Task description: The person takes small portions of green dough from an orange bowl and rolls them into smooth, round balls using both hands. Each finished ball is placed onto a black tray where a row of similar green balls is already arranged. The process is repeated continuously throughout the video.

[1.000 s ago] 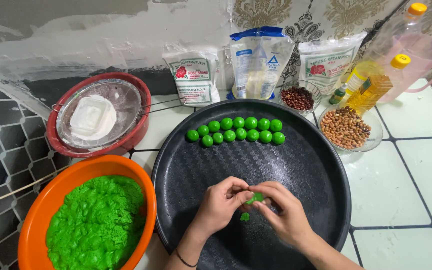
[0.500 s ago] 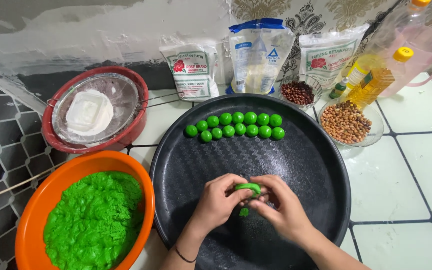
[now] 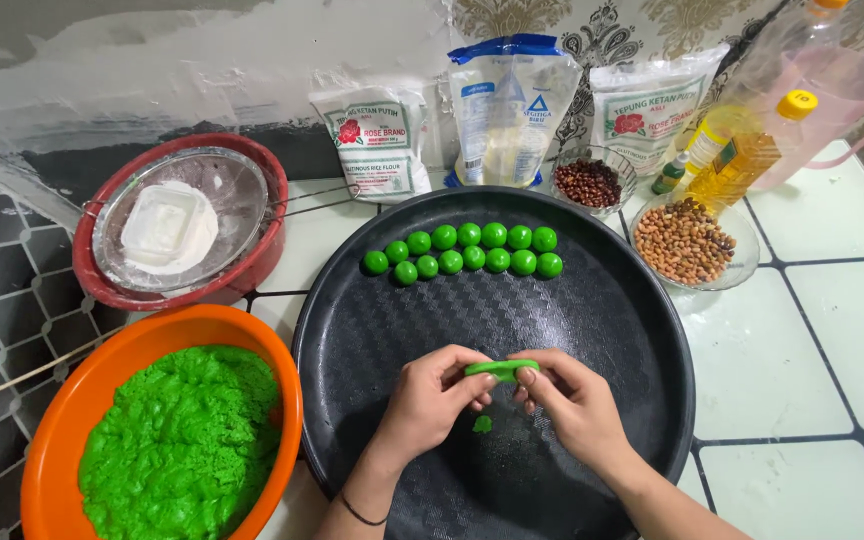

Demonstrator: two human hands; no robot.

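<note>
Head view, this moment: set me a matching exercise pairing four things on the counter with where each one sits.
Things:
1. Flattened green dough piece
2. Row of small green dough balls
3. Orange plastic bowl of green dough
4. Small glass bowl of pale brown peanuts

Places:
A. Left of the round black tray
B. Between the fingertips of the left hand and right hand
C. Right of the tray's far edge
D. On the far part of the tray

Pairs: 1-B, 2-D, 3-A, 4-C

White tiled counter (image 3: 832, 340) w/ black tray (image 3: 602, 320).
</note>
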